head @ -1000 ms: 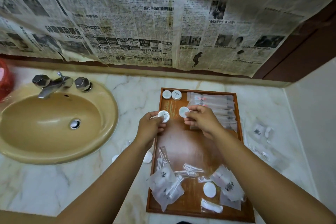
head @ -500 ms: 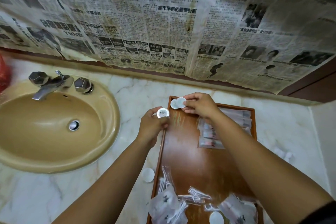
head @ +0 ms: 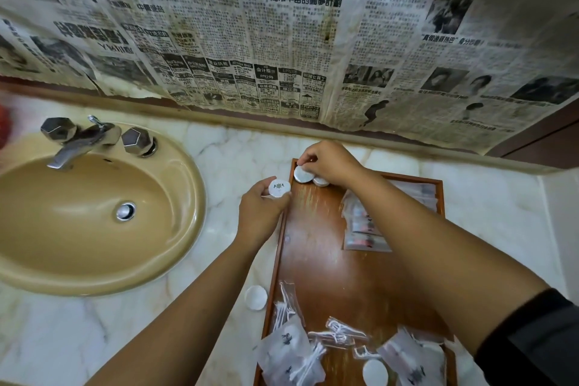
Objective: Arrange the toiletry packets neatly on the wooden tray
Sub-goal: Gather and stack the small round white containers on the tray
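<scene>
A wooden tray point(head: 316, 247) lies on the marble counter right of the sink. My right hand point(head: 329, 163) reaches to its far left corner and pinches a round white soap disc point(head: 302, 175), which sits beside another disc point(head: 321, 182). My left hand point(head: 261, 213) holds a round white disc with a printed logo point(head: 279, 188) just over the tray's left edge. Flat tube packets point(head: 363, 226) are stacked along the tray's right side, partly hidden by my right arm. Loose clear packets point(head: 288, 351) and a white disc point(head: 375, 372) lie at the tray's near end.
A tan sink point(head: 78, 213) with a chrome tap point(head: 78, 142) fills the left. One white disc point(head: 256, 298) lies on the counter beside the tray. Newspaper covers the wall point(head: 282, 41) behind. A white side wall closes the right.
My right hand has carried its disc from the tray's middle to the far left corner and set it down by the others. My left hand kept its disc and shifted slightly toward the tray's edge.
</scene>
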`<action>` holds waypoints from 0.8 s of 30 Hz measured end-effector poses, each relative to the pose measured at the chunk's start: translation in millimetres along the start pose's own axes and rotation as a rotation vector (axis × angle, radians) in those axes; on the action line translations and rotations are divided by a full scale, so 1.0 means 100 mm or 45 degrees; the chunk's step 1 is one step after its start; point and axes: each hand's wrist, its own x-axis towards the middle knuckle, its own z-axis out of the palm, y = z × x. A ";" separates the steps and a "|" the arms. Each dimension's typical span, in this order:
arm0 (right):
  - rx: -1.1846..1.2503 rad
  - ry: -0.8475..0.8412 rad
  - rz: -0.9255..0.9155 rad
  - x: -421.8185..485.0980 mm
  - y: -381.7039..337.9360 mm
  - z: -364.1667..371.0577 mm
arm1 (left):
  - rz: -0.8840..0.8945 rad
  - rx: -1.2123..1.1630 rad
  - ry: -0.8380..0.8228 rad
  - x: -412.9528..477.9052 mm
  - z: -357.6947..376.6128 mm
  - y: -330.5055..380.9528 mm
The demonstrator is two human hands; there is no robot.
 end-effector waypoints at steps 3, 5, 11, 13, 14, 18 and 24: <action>-0.059 0.021 -0.056 0.07 0.00 0.06 | 0.034 0.056 0.022 0.03 -0.01 -0.04; -0.095 0.042 -0.101 0.07 0.01 0.09 | 0.067 0.121 0.031 0.03 -0.01 -0.06; 0.126 0.312 -0.062 -0.16 0.15 0.06 | 0.275 0.222 0.059 0.05 0.04 -0.10; 0.141 0.409 0.001 -0.32 0.26 0.04 | 0.360 0.324 0.077 0.11 0.09 -0.13; 0.123 0.438 0.026 -0.40 0.34 0.04 | 0.392 0.395 0.080 0.15 0.14 -0.14; 0.060 0.504 0.076 -0.79 0.60 0.09 | 0.557 0.652 0.113 0.25 0.43 -0.07; -0.001 0.575 0.079 -1.28 0.77 0.18 | 0.699 0.867 0.169 0.46 0.80 0.01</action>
